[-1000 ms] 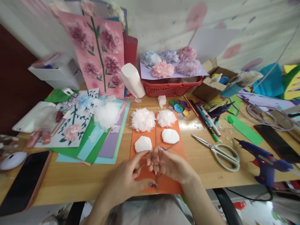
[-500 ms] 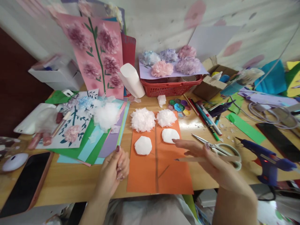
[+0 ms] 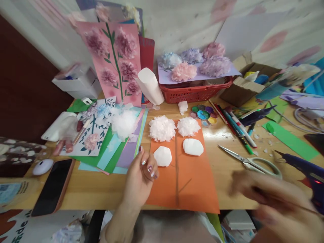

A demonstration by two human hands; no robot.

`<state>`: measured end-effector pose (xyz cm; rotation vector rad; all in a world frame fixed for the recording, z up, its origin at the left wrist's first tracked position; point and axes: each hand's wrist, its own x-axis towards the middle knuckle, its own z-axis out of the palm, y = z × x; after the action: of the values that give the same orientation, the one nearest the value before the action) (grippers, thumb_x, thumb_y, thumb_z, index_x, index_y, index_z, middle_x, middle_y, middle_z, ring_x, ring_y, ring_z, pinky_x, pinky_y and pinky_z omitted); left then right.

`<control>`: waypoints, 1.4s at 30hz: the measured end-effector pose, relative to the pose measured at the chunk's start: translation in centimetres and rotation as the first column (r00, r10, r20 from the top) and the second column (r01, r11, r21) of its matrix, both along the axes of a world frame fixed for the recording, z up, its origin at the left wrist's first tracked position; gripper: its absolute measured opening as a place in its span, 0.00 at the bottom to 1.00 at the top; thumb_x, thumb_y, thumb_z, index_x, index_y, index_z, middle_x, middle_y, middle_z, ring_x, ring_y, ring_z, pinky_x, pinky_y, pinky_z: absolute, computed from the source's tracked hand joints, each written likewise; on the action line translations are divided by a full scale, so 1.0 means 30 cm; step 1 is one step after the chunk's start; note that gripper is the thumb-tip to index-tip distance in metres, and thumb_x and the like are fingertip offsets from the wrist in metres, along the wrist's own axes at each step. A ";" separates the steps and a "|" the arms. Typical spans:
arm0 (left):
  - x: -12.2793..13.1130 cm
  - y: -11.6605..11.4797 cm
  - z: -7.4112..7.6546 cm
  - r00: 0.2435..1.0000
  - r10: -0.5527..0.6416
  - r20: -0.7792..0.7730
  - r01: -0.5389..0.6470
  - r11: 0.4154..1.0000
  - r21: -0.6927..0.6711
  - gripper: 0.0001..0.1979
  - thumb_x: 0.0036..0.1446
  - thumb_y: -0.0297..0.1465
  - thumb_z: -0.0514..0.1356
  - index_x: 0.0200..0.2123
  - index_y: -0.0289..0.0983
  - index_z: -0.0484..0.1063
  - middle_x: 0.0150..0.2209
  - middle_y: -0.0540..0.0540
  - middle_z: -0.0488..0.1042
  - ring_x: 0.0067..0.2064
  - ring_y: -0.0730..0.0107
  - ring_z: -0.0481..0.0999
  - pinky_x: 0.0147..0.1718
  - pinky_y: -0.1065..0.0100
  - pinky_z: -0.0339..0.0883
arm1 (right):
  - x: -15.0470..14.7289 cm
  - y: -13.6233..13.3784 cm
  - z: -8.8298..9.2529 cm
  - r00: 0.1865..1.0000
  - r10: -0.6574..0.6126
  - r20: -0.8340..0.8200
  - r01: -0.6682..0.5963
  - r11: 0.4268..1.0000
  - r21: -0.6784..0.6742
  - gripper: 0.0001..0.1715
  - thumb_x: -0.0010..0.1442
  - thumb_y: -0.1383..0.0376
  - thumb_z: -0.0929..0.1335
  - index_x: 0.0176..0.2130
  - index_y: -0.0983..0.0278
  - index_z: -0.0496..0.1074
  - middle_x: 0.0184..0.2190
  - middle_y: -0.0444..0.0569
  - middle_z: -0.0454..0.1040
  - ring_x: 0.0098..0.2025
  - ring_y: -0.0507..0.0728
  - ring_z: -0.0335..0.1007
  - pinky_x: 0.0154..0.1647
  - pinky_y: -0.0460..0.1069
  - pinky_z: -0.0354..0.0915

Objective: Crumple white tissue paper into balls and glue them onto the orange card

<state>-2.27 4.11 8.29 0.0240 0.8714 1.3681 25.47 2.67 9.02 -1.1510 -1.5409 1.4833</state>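
My left hand (image 3: 141,179) is curled closed at the left edge of an orange sheet (image 3: 194,189), and no object shows in it. Close to its fingers lies a flat white paper pad (image 3: 162,156); a second white pad (image 3: 193,147) rests to the right. Above them on the sheet sit two fluffy white paper flowers, one at left (image 3: 162,128) and one at right (image 3: 188,126). A dark line runs down the sheet. Motion-smeared, my right hand (image 3: 273,202) grips a thin stick (image 3: 291,202) whose kind is unclear, near the scissors (image 3: 249,161).
A blue glue gun (image 3: 303,165) lies at far right, with pens (image 3: 236,126) and paint pots (image 3: 204,114) behind. Coloured papers (image 3: 118,158) and a phone (image 3: 53,187) are at left. A red basket (image 3: 194,92) bearing paper flowers stands at the back.
My right hand has drawn away from the right white pad toward the lower right, with the thin stick. The view has shifted left; my left hand is nearer the left pad.
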 end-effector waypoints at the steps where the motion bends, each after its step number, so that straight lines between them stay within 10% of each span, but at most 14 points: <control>1: 0.022 -0.003 0.000 0.999 -0.043 -0.016 0.043 0.999 0.030 0.23 0.64 0.36 0.61 0.19 0.37 0.58 0.16 0.57 0.59 0.17 0.79 0.58 0.16 0.77 0.56 | -0.094 0.029 0.020 0.996 -0.032 0.088 0.024 0.996 0.083 0.20 0.52 0.45 0.75 0.41 0.51 0.80 0.22 0.46 0.65 0.23 0.57 0.61 0.21 0.51 0.61; 4: 0.086 -0.019 -0.001 0.986 -0.130 -0.105 0.142 0.982 0.121 0.23 0.61 0.41 0.64 0.20 0.38 0.60 0.18 0.55 0.63 0.21 0.78 0.63 0.22 0.76 0.62 | -0.319 0.075 0.044 0.962 0.053 0.269 -0.079 0.993 0.086 0.32 0.50 0.54 0.78 0.54 0.56 0.74 0.24 0.41 0.68 0.23 0.53 0.63 0.22 0.46 0.60; 7: 0.118 -0.033 -0.008 0.975 -0.163 -0.149 0.185 0.971 0.150 0.22 0.64 0.42 0.60 0.21 0.38 0.61 0.21 0.53 0.68 0.26 0.75 0.68 0.29 0.75 0.65 | -0.389 0.080 0.014 0.936 0.108 0.334 -0.141 0.987 0.076 0.16 0.58 0.61 0.73 0.47 0.60 0.76 0.28 0.43 0.74 0.27 0.53 0.69 0.26 0.45 0.61; 21: 0.082 -0.018 -0.019 0.952 -0.272 -0.137 0.288 0.951 0.115 0.17 0.61 0.43 0.63 0.25 0.37 0.72 0.37 0.43 0.83 0.43 0.63 0.81 0.45 0.64 0.72 | -0.341 0.130 -0.055 0.988 -0.059 0.142 0.048 0.996 0.080 0.15 0.58 0.66 0.67 0.21 0.65 0.73 0.16 0.40 0.60 0.20 0.48 0.51 0.20 0.44 0.48; 29: -0.040 -0.002 -0.033 0.909 -0.289 -0.299 0.318 0.947 0.050 0.10 0.56 0.38 0.68 0.34 0.37 0.80 0.35 0.44 0.83 0.41 0.64 0.82 0.46 0.66 0.74 | -0.273 0.179 -0.030 0.982 -0.187 0.040 0.190 0.976 -0.107 0.08 0.49 0.59 0.76 0.24 0.60 0.81 0.20 0.46 0.76 0.23 0.52 0.67 0.23 0.46 0.63; 42: -0.327 -0.034 -0.118 0.845 -0.088 -0.527 0.034 0.993 -0.112 0.21 0.33 0.40 0.78 0.34 0.42 0.82 0.36 0.49 0.84 0.36 0.64 0.82 0.36 0.72 0.79 | 0.024 0.190 0.046 0.623 -0.710 0.328 0.677 0.700 0.227 0.17 0.42 0.52 0.80 0.21 0.60 0.78 0.18 0.46 0.74 0.21 0.54 0.66 0.20 0.48 0.59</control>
<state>-12.06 3.10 4.74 0.3695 1.3915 1.2723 26.20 8.36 10.41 -1.8159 -1.1381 0.6673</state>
